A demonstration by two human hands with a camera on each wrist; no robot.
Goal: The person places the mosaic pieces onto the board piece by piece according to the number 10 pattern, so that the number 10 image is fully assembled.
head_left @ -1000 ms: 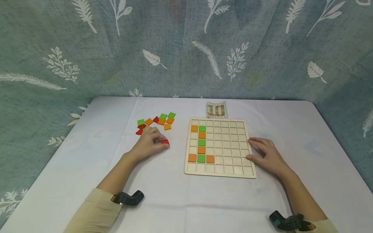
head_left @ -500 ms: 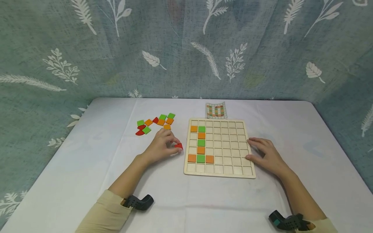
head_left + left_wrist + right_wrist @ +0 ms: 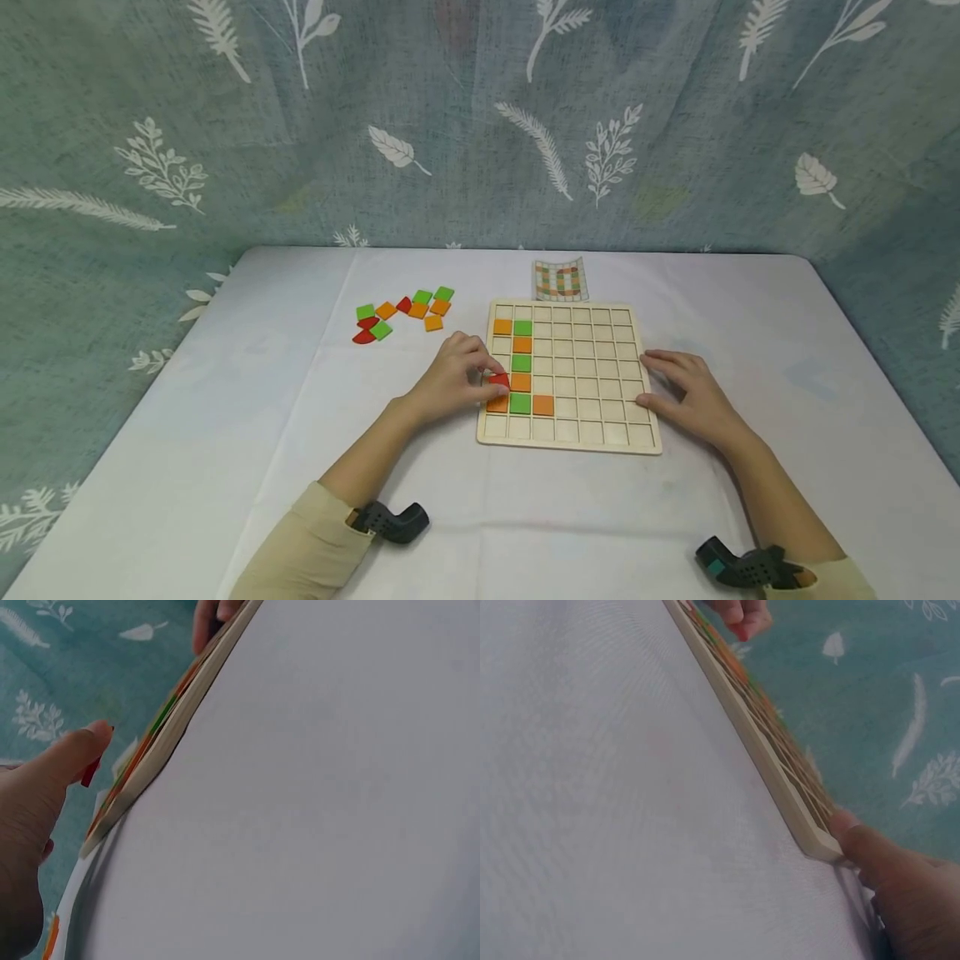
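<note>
My left hand (image 3: 454, 377) pinches a small red tile (image 3: 498, 381) between thumb and fingers, over the left column of the wooden grid board (image 3: 592, 433). In the left wrist view the red tile (image 3: 91, 772) tilts beneath the thumb, above the board's surface. Orange and green square tiles (image 3: 520, 403) fill some cells in the board's left columns, one orange tile partly overlapped by the red one. At the board's right edge rests my right hand (image 3: 692, 400), fingers relaxed; its thumb (image 3: 855, 832) touches the rim near a corner in the right wrist view.
Left of the board lies a loose group of green, orange and red tiles (image 3: 417, 311), some of the red ones with curved edges. A small card with a coloured grid pattern (image 3: 561, 282) lies just behind the board. White cloth (image 3: 420, 533) covers the table, with a leaf-patterned curtain (image 3: 450, 200) behind.
My left hand has carried the red tile rightward from beside the loose tiles to over the board's left column. The right hand has stayed at the board's right edge.
</note>
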